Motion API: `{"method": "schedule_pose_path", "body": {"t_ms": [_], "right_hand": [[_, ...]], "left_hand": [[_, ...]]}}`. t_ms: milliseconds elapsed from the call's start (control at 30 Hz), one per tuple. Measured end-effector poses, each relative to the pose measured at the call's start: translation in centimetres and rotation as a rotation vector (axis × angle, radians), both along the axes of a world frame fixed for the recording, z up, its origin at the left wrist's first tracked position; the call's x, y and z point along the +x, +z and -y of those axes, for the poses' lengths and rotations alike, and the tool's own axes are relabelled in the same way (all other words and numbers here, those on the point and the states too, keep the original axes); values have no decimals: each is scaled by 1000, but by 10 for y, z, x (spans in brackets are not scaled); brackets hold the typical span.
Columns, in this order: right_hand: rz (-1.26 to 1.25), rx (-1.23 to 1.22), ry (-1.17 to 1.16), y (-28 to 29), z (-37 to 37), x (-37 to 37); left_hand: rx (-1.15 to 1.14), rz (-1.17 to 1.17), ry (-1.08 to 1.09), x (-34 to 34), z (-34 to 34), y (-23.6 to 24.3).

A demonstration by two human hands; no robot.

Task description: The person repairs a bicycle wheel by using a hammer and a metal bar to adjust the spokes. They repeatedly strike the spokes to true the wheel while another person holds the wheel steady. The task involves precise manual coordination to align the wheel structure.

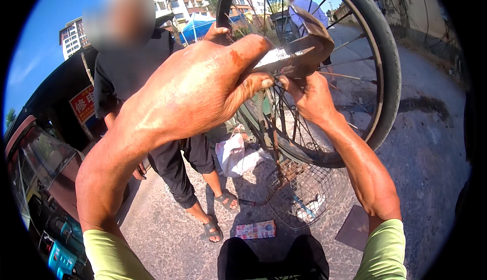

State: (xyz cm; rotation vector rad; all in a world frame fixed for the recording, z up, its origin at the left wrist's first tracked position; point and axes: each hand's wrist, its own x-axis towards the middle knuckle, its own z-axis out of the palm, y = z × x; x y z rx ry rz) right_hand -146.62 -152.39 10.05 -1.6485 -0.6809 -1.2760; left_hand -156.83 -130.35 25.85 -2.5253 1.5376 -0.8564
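An upturned bicycle's spoked wheel (389, 62) with a black tyre stands in front of me. My left hand (198, 85) is closed at its hub, with the thumb and forefinger against a bent, rusty metal plate (318, 44) that has a shiny flat edge. My right hand (310, 97) comes from the other side, fingers pinched just under the plate, its thumb tip close to my left thumb. What the right fingers pinch is hidden. Dark, thin spokes and frame parts run below both hands.
A person (133, 67) in dark clothes and sandals stands close at the left. The bicycle's wire basket (299, 199) rests on the ground, near a white bag (236, 153), a printed packet (255, 230) and a flat brown sheet (353, 228). Another person (309, 12) is behind the wheel.
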Motion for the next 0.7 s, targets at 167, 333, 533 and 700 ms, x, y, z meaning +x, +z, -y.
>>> {"method": "schedule_pose_path", "body": {"t_ms": [167,333,533,700], "right_hand": [[53,2,63,8,-2,4],[-56,-57,0,10,-1,-1],[35,-73,-110,21,-8,-8],[-50,-76,-32,13,3,-1]], "left_hand": [[-115,61,-276,-5,-1,-2],[83,59,99,-5,6,3],[-99,108,-135,-12,3,-1],[47,106,-8,1,8,0]]}}
